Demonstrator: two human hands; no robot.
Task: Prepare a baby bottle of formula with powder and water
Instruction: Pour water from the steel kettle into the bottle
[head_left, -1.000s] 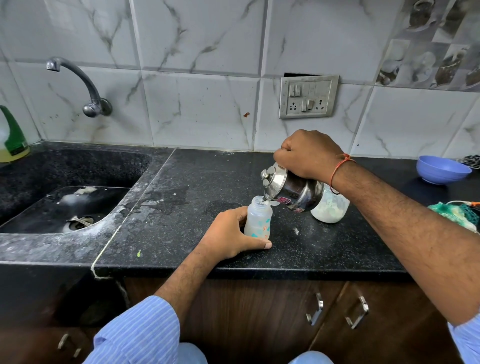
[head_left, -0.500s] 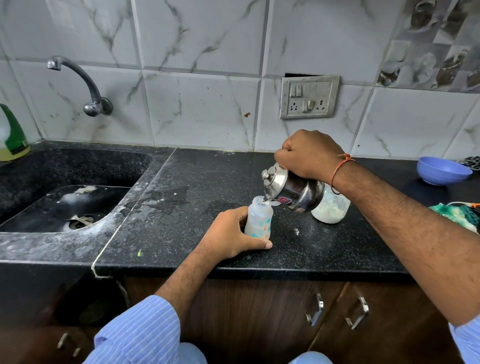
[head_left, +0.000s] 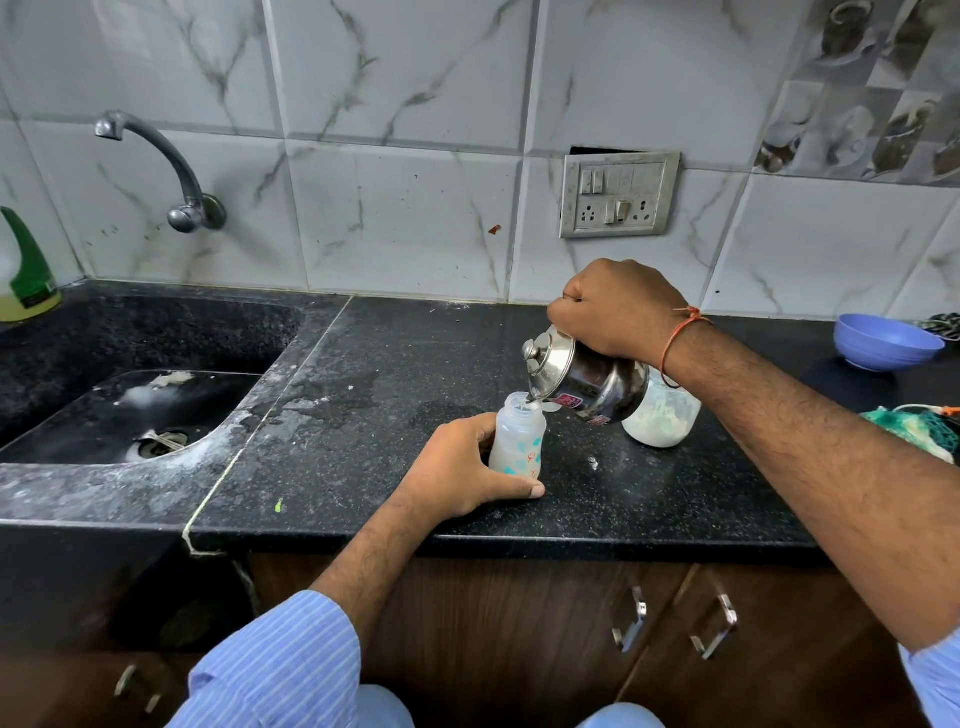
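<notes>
A small translucent baby bottle (head_left: 518, 442) with teal and orange prints stands upright and uncapped on the black counter (head_left: 363, 457). My left hand (head_left: 460, 467) is wrapped around its lower left side. My right hand (head_left: 621, 312) grips a steel kettle (head_left: 582, 376) from above and holds it tilted left, its spout right over the bottle's mouth. A thin stream of water runs from the spout into the bottle. Behind the kettle sits a clear jar of white powder (head_left: 660, 418), partly hidden by it.
A black sink (head_left: 130, 410) with a wall tap (head_left: 171, 171) lies to the left. A green-topped bottle (head_left: 26, 275) stands at the far left. A blue bowl (head_left: 883, 342) and a teal net (head_left: 919, 423) sit at the right. A switch panel (head_left: 618, 195) is on the tiled wall.
</notes>
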